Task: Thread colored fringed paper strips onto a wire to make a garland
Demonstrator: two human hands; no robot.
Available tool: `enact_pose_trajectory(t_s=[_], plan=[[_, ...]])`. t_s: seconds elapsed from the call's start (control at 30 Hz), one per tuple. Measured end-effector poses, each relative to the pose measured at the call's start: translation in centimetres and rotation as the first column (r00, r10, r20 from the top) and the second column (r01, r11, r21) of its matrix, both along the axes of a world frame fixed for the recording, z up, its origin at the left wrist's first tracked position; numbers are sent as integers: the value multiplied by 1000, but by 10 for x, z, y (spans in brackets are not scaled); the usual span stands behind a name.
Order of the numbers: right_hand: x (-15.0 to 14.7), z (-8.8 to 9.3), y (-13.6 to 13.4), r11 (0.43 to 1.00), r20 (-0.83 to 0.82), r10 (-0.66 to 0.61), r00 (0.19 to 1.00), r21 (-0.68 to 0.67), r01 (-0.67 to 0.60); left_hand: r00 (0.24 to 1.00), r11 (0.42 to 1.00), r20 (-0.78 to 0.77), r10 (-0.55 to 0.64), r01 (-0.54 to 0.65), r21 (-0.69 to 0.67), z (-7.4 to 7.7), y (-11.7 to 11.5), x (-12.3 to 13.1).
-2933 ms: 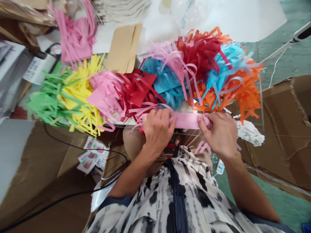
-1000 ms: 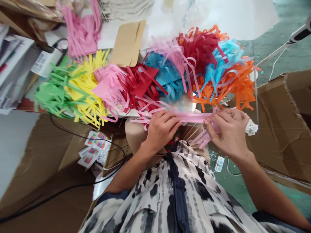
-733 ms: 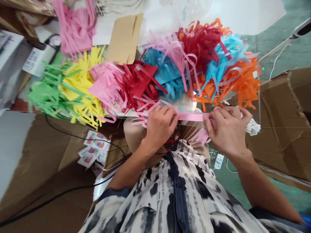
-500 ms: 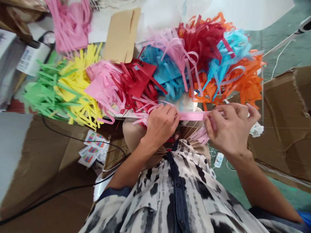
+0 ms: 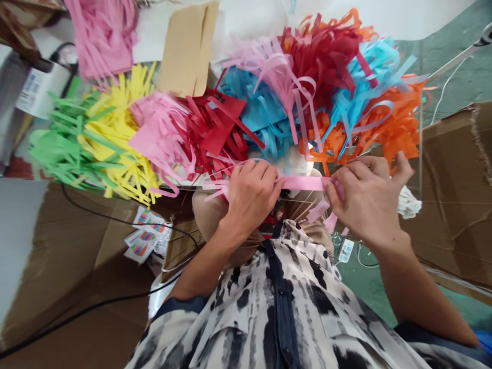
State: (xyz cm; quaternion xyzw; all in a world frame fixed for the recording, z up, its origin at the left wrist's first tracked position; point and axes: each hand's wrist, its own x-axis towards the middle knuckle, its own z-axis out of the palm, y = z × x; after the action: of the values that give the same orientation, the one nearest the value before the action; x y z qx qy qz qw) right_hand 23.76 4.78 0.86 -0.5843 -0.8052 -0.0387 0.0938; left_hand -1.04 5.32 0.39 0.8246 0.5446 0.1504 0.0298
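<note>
Between my hands a pink tissue-paper tassel is stretched sideways, its middle a flat rolled band (image 5: pixel 303 183). My left hand (image 5: pixel 253 192) is closed around the band's left part, with thin pink strips sticking out on its far side. At the other end my right hand (image 5: pixel 365 197) pinches the band between thumb and fingers, the little finger raised. More pink strips (image 5: pixel 318 210) hang below near the right hand. Just beyond my hands, on the table edge, lie a red tassel bunch (image 5: pixel 221 130), a blue one (image 5: pixel 265 120) and an orange one (image 5: pixel 400 123).
Green (image 5: pixel 73 138), yellow (image 5: pixel 119 143) and pink (image 5: pixel 163 128) tassels lie at the left. A brown paper envelope (image 5: pixel 188 48) is behind them. Cardboard boxes (image 5: pixel 457 189) stand on both sides. A black cable (image 5: pixel 96 307) crosses the left, near printed cards (image 5: pixel 148 233).
Both hands keep hold of the pink tassel. My right hand has shifted slightly to the right, and the strips hanging below it have changed position. The view has moved a little.
</note>
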Motion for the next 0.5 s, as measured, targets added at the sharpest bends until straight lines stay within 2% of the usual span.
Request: enact_pose_trajectory(t_s=[0.27,0.5], plan=[[-3,6,3,996,-41,0,999,-89,-3,998,999,41,39,-39,-2,-2,-1,0],[-7,5,4,997,-63,-6,998,-72,2,988,988,47,149,-151,41,-9,-1,7]])
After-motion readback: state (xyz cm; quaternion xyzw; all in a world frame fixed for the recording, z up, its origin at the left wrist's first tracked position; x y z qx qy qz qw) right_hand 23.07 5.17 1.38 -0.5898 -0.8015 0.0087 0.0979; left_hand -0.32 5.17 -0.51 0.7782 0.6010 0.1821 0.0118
